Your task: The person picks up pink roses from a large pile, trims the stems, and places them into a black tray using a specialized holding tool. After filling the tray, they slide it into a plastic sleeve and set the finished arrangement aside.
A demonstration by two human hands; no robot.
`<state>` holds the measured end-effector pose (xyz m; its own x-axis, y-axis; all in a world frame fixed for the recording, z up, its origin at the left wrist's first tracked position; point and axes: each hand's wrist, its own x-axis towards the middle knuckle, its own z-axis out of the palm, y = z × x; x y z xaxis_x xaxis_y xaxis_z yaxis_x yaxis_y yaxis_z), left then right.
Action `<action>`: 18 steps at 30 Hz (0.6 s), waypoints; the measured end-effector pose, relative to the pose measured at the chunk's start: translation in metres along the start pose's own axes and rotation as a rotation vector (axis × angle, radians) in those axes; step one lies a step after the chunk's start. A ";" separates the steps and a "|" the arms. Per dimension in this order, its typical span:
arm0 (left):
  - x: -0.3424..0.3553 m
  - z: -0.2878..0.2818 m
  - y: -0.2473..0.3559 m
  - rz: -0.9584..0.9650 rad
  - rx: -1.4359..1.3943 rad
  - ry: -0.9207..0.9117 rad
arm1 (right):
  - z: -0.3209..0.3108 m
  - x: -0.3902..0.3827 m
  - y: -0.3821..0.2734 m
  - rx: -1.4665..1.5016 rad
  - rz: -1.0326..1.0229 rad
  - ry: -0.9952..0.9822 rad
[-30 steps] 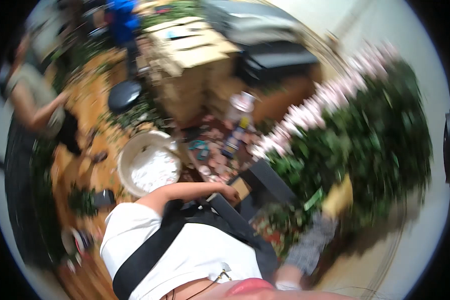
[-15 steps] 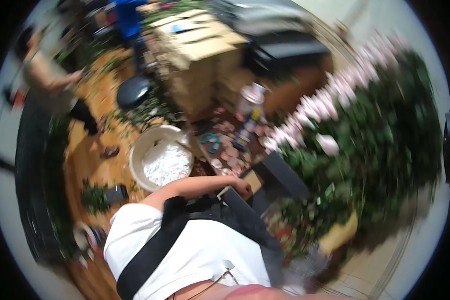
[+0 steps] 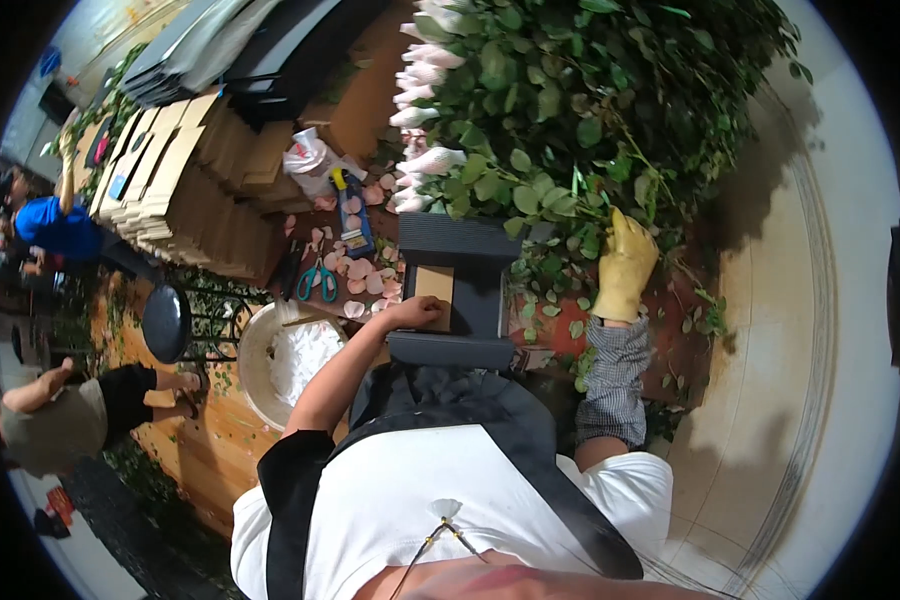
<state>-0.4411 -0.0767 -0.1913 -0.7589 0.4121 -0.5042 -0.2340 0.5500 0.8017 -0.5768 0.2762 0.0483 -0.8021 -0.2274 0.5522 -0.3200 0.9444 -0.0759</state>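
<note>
A black box-like holder with ridged flaps lies in front of me. Inside it is a brown cardboard piece, and my bare left hand rests there with curled fingers closed on it. My right hand wears a yellow glove and a checked sleeve; its fingers are closed at the leafy rose stems, though leaves partly hide what they grip. The pile's pale pink rose heads, wrapped in white netting, point left.
Left of the holder lie teal scissors, a blue and yellow box and loose pink petals. A pale bucket holds white scraps. Stacked cardboard and a black stool stand beyond. Two people are at the left.
The view has swung right, so the holder and rose pile appear further left. My gloved right hand is now at the stems, its arm in full view. My left hand stays at the cardboard.
</note>
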 end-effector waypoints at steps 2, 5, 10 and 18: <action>-0.002 0.000 -0.004 0.048 -0.010 0.038 | 0.022 -0.006 0.005 0.014 0.003 -0.039; -0.012 0.000 -0.022 0.038 0.034 0.072 | 0.079 -0.021 -0.015 0.007 0.056 -0.016; 0.003 -0.006 0.020 -0.013 0.011 0.040 | 0.212 -0.112 0.018 -0.115 0.126 -0.518; -0.019 -0.009 0.019 -0.051 0.044 0.058 | 0.119 -0.047 0.005 0.217 0.224 -0.819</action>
<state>-0.4363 -0.0813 -0.1636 -0.7807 0.3407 -0.5239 -0.2476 0.6011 0.7598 -0.6006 0.2634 -0.0772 -0.9408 -0.2195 -0.2582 -0.1332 0.9401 -0.3137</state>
